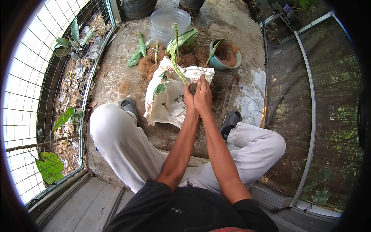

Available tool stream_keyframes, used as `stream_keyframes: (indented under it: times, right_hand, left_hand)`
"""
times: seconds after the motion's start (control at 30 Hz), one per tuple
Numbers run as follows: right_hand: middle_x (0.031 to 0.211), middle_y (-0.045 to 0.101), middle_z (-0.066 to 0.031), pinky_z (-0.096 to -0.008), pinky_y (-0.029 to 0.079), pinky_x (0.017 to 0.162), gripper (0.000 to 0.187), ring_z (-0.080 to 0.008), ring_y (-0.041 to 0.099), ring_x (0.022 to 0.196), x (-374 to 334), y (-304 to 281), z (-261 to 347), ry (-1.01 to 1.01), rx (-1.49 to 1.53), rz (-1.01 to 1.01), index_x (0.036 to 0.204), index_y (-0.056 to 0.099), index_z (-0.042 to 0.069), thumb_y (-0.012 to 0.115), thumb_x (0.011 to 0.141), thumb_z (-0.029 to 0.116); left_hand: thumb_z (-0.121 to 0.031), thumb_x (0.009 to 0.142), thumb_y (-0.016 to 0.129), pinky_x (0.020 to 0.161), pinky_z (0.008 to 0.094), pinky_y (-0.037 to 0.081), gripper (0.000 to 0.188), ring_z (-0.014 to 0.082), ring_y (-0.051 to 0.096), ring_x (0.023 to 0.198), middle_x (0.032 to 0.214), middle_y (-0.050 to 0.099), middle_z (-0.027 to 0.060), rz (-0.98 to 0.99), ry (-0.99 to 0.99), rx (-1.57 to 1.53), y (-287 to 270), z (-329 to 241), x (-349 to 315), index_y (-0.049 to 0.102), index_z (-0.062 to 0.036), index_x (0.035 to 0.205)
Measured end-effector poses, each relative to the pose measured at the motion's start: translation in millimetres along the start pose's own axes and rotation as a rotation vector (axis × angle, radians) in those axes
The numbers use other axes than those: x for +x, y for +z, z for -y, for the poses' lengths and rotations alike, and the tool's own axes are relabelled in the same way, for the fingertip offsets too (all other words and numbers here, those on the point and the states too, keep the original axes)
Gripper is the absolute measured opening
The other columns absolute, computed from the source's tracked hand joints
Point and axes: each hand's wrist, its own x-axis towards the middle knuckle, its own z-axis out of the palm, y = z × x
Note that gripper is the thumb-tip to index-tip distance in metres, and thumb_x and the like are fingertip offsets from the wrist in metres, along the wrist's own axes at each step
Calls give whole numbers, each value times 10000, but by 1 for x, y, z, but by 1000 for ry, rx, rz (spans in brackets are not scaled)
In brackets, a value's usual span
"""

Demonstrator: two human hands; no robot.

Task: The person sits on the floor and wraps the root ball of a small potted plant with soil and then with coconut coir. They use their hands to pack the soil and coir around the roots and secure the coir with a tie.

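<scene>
The concrete floor [112, 83] spreads between a wire fence [58, 100] and a dark mesh screen [332, 100], both cut off by the round black rim. At the top edge, a dark pot [139, 7] is cropped. A white sack [154, 104] lies open between the person's feet, its right part covered by the forearms, its print partly hidden. Beyond it stands a clear plastic tub [170, 25], its lower front masked by leaves; to its right, a teal pot [238, 62] holds brown fibre. Fibre clumps [147, 65] sit behind the sack, partly screened by it. The left hand [189, 99] and right hand [203, 96] press together over the sack's right side. A mottled green stem [174, 65] slants down to the left fingertips; its lower end is hidden, so whether either grip is closed cannot be told.
</scene>
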Motion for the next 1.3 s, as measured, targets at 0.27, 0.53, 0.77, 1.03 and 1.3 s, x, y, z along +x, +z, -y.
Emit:
stream_keyframes:
  times: [0.27,0.53,0.77,1.03,1.3]
  right_hand:
    - [1411,363,-326,-445,292,1111,558,-446,320,1345,0,5,-9,47,25,55,1413,311,-79,310,1018,316]
    - [1457,303,-318,-421,239,1136,728,-434,281,1373,-3,8,-8,103,37,103,1450,260,-56,212,1005,518]
    - [1463,370,-192,-397,137,1157,882,-283,294,1383,17,-6,3,243,749,196,1437,381,36,101,933,703]
    - [1221,588,-198,-378,354,1044,730,-272,526,1160,32,-4,-1,261,743,83,1251,562,-25,261,989,585]
    - [989,693,-120,-309,469,835,436,-187,625,921,22,21,-15,279,609,129,1031,699,-27,440,1017,323]
  left_hand:
    - [-349,944,497,799,303,467,356,170,581,858,934,619,62,54,45,7,-25,11,17,616,-23,1024]
    - [-341,939,485,834,332,477,356,205,592,883,940,627,90,-109,111,89,-9,7,5,604,-20,1037]
    - [-358,933,409,831,401,526,376,265,650,883,965,658,120,0,-104,-106,18,-30,-14,600,-41,1004]
    - [-392,926,397,819,392,528,399,258,658,855,935,672,99,-62,-174,-55,33,-37,-24,616,-66,1000]
    - [-316,967,460,723,302,502,317,188,631,787,902,652,45,-211,142,239,21,-26,-20,610,-38,983]
